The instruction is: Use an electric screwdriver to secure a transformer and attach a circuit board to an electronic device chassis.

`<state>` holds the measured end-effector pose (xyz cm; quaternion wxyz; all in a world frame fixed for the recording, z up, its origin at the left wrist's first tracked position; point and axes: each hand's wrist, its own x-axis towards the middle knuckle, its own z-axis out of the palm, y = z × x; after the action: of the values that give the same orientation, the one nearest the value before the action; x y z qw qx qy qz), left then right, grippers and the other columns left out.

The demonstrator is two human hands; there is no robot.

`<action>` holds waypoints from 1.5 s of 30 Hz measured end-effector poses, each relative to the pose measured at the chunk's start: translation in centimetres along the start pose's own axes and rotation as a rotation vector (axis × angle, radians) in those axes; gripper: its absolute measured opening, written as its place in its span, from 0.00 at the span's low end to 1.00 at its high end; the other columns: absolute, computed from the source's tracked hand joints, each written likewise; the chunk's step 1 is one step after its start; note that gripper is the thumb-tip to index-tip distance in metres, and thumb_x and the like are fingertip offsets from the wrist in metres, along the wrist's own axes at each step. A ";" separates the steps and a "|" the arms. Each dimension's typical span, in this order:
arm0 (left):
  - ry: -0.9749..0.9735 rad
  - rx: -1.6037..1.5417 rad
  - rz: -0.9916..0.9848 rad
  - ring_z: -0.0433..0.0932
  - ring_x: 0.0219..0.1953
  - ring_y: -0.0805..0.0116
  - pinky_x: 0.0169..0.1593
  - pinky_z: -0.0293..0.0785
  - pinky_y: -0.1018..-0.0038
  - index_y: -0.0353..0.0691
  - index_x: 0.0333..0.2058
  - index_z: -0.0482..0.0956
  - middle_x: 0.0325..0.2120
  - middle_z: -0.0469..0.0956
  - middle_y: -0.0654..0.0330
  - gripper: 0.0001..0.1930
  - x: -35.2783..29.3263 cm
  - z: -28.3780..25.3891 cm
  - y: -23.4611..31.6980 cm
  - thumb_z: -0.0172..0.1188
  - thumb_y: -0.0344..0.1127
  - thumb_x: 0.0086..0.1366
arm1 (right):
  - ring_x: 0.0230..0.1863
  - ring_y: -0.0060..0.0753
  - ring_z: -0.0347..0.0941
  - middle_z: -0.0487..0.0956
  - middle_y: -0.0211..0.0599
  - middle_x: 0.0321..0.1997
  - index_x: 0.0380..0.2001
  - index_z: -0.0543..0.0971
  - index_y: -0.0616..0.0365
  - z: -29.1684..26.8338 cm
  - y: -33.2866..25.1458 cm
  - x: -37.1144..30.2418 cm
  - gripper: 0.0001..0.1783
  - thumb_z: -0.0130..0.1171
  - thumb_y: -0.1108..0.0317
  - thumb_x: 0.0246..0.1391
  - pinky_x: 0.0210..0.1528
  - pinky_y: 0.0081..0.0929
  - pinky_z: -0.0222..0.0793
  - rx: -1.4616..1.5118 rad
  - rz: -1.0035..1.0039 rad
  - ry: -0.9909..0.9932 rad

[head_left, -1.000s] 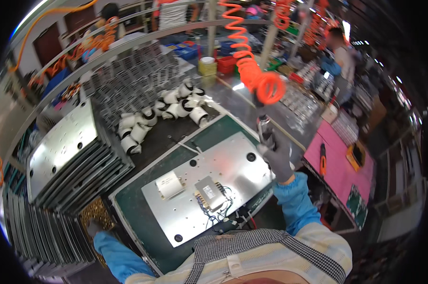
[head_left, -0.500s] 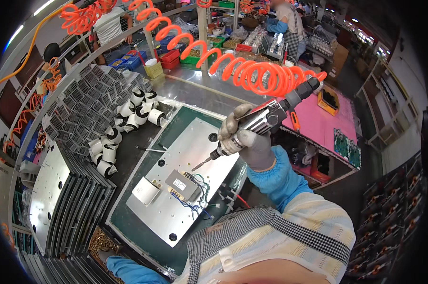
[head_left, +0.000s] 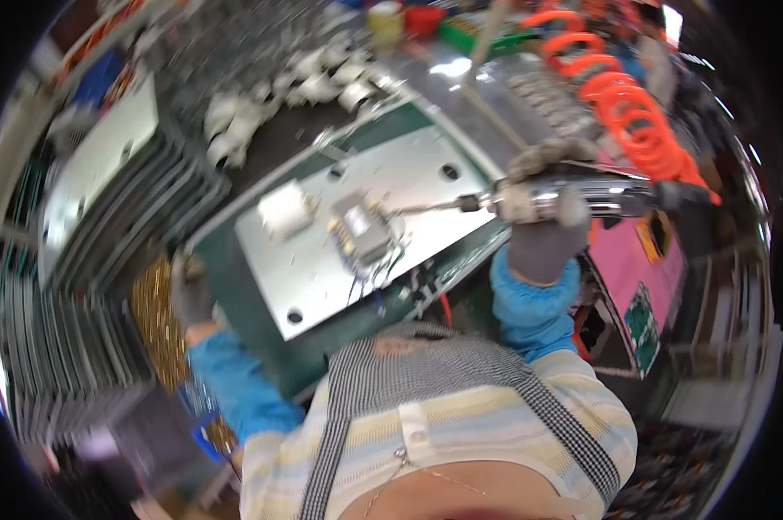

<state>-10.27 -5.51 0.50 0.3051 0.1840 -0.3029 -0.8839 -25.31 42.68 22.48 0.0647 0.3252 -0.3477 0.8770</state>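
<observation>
My right hand (head_left: 547, 221), in a grey glove, is closed around a silver and black air screwdriver (head_left: 618, 194). Its long bit points left, the tip close beside a transformer (head_left: 361, 227) with coloured wires. The transformer and a white cylindrical part (head_left: 285, 211) sit on a flat silver metal plate (head_left: 292, 282) with round black-rimmed holes. Under the plate lies a green work surface (head_left: 227, 260). At the left edge of that surface is my gloved left hand (head_left: 192, 290), beside a heap of small brass-coloured screws (head_left: 153, 316); blur hides how its fingers are set.
Grey-edged metal plates (head_left: 97, 199) stand stacked at the left. White cylindrical parts (head_left: 235, 130) cluster behind the work surface. An orange coiled hose (head_left: 630, 113) runs to the screwdriver. On the right is a pink-topped table (head_left: 621, 251) with a green circuit board (head_left: 641, 325).
The view has swung round. My right hand has turned the screwdriver from steeply slanted to nearly level. My left hand, out of sight before, now shows beside the screws.
</observation>
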 end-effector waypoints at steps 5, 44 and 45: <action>-0.097 0.672 -0.037 0.68 0.25 0.86 0.24 0.61 0.88 0.42 0.46 0.82 0.27 0.75 0.68 0.12 -11.9 13.9 -7.0 0.60 0.35 0.65 | 0.41 0.31 0.65 0.71 0.35 0.44 0.55 0.70 0.56 0.1 1.9 -0.8 0.26 0.61 0.67 0.52 0.48 0.34 0.65 0.140 0.031 -0.040; -0.187 0.851 -0.034 0.71 0.28 0.80 0.31 0.69 0.83 0.35 0.51 0.77 0.32 0.77 0.64 0.15 -14.7 16.6 -13.1 0.58 0.35 0.69 | 0.38 0.32 0.73 0.77 0.42 0.40 0.56 0.68 0.58 -2.2 7.8 1.9 0.20 0.50 0.73 0.59 0.37 0.33 0.73 0.308 0.247 -0.007; -0.094 0.775 -0.106 0.70 0.27 0.81 0.30 0.67 0.84 0.35 0.51 0.77 0.32 0.77 0.65 0.15 -14.4 17.1 -12.5 0.57 0.36 0.70 | 0.33 0.30 0.72 0.77 0.44 0.40 0.56 0.69 0.57 -2.1 8.0 2.5 0.20 0.49 0.77 0.59 0.29 0.31 0.71 0.166 0.168 0.160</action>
<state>-13.63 18.96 7.27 0.1529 0.2602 -0.6178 -0.7261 -31.10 37.81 18.35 -0.0086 0.2284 -0.2937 0.9282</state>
